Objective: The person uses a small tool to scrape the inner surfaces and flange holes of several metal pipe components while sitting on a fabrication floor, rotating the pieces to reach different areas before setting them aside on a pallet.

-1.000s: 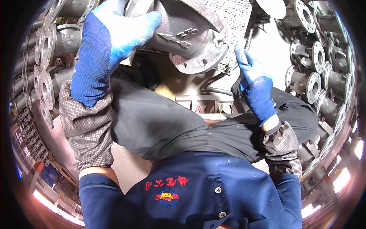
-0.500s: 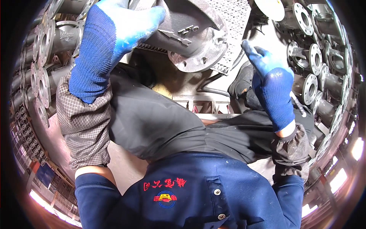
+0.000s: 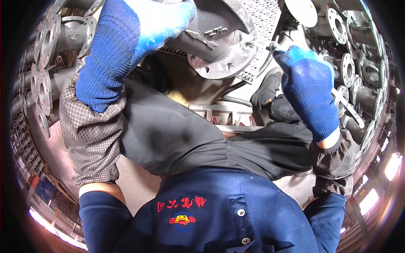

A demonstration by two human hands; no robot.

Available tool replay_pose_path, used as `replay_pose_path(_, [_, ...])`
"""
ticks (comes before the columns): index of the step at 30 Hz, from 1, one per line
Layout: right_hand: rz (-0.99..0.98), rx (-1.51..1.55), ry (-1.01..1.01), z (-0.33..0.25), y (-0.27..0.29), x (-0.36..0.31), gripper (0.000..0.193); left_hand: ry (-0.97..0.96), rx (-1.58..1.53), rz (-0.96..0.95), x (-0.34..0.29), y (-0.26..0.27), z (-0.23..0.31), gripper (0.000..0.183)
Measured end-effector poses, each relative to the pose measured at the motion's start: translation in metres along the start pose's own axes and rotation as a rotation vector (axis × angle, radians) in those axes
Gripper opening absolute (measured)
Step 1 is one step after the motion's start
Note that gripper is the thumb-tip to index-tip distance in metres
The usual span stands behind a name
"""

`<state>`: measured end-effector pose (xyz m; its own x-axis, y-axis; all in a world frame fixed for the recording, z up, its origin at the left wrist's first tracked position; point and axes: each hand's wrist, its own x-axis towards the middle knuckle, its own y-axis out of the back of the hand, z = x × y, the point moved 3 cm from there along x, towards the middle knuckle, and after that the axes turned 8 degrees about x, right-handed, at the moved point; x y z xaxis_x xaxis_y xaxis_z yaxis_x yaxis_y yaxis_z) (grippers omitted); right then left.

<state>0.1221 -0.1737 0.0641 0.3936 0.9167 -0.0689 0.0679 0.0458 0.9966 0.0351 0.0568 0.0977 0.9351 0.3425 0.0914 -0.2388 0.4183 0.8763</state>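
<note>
A grey flanged valve body [image 3: 202, 31] with a raised arrow lies at the top centre, its round flange with bolt holes toward me. My left hand [image 3: 162, 25], in a blue coated glove, grips its left side with the thumb stretched along the casting; the other fingertips are cut off by the upper edge. To the right of the casting and apart from it, my right hand [image 3: 306, 63] is closed in a matching glove. From its heel sticks out a slim, pale metal bar tool [image 3: 350, 110]; the fist hides the rest, so its kind is unclear.
Under the casting is a perforated metal plate [image 3: 263, 25]. A pale round disc [image 3: 301, 12] stands at the upper right. Flanged castings are stacked on the left [image 3: 69, 36] and right [image 3: 348, 69]. A black hose [image 3: 236, 90] and a metal frame [image 3: 221, 113] lie before my legs.
My right hand has shifted right and turned, so more of the bar tool shows. My left hand and the valve body sit slightly farther right and higher in view.
</note>
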Motion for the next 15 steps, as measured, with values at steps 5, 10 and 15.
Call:
replay_pose_path(5, [0.006,0.268,-0.055,0.011,0.001,0.000,0.044,0.066,-0.074,-0.110,-0.008,0.015,0.022,0.059])
replay_pose_path(10, [0.040,0.777,-0.434,0.030,-0.026,-0.017,0.048,0.034,-0.128,-0.036,-0.009,0.004,0.016,0.059])
replay_pose_path(15, [-0.026,1.174,-0.389,0.021,-0.046,-0.031,0.046,0.034,-0.150,-0.021,-0.012,-0.002,0.013,0.060])
